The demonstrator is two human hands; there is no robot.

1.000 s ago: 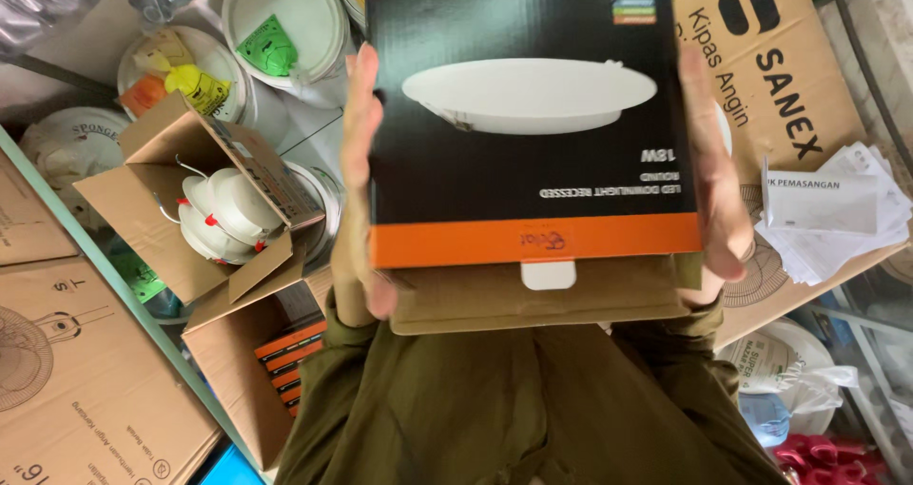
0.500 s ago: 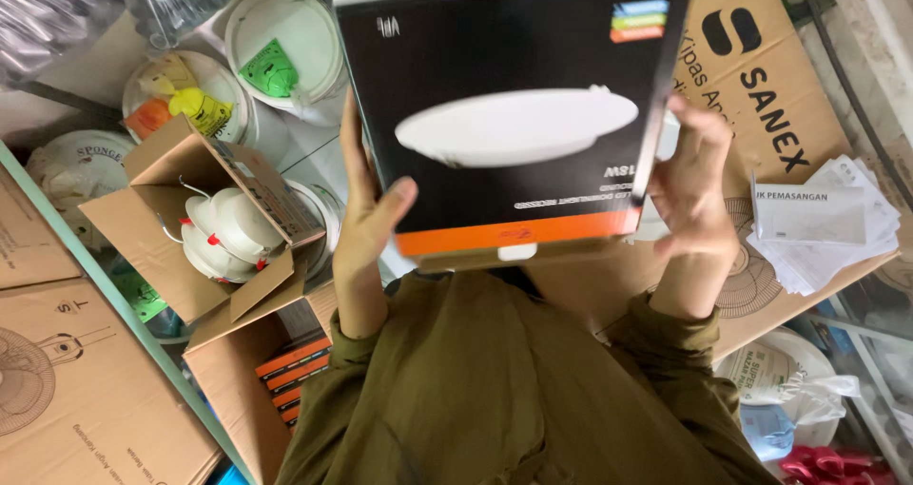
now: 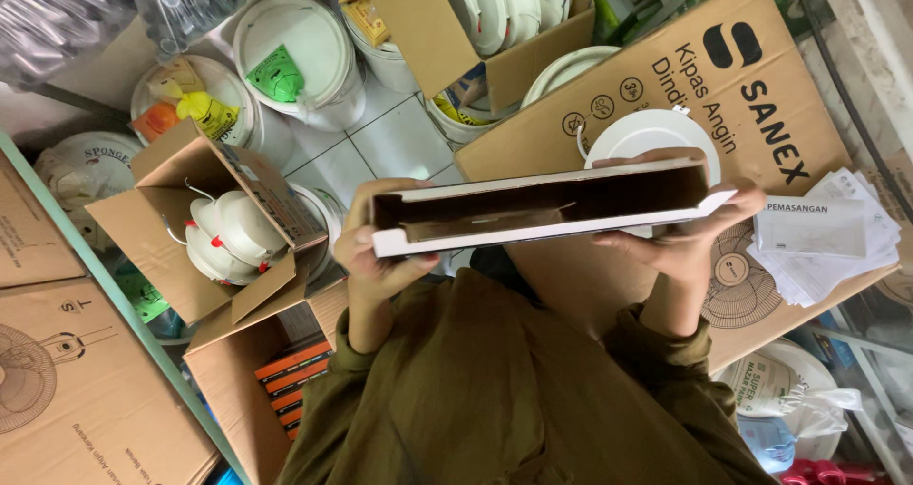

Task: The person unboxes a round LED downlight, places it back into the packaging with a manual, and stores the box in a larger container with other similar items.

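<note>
Left hand (image 3: 366,247), right hand (image 3: 689,233), one open box (image 3: 537,207)

You hold a flat, open-ended box of thin white card (image 3: 542,221), matt outside and plain brown inside. The round white downlights (image 3: 233,238) in the open brown corrugated carton (image 3: 152,228) look like smooth, slightly glossy plastic, though at this distance they could be painted metal. The big printed carton (image 3: 704,76) is rough matt cardboard. Your olive sleeves (image 3: 514,390) are soft woven cloth. The floor tiles (image 3: 380,143) shine, glazed.
</note>
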